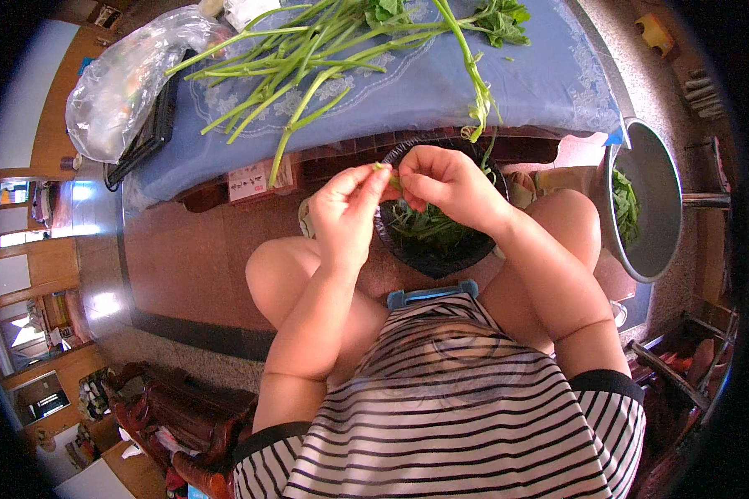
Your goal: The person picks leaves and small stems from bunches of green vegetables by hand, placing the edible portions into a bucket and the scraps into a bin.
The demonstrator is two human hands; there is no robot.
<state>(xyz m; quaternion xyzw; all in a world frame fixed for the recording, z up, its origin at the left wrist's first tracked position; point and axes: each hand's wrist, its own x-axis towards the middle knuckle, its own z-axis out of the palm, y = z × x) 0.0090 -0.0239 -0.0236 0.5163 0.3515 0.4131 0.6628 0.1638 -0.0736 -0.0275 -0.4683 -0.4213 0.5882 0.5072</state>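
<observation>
My left hand pinches a short piece of green stem between thumb and fingertips. Close beside it, my right hand has its fingers curled on the same small green piece, partly hidden by the fingers. Below both hands stands a black-lined bin holding green peelings and leaf scraps. Long green leafy stalks lie in a loose pile on the blue tablecloth in front of me. One stalk with curled tendrils hangs over the table's edge.
A metal pot with green leaves stands at the right. On the table's left lie a clear plastic bag and a black tray. Carved wooden furniture is behind at lower left, and a metal-framed rack at lower right.
</observation>
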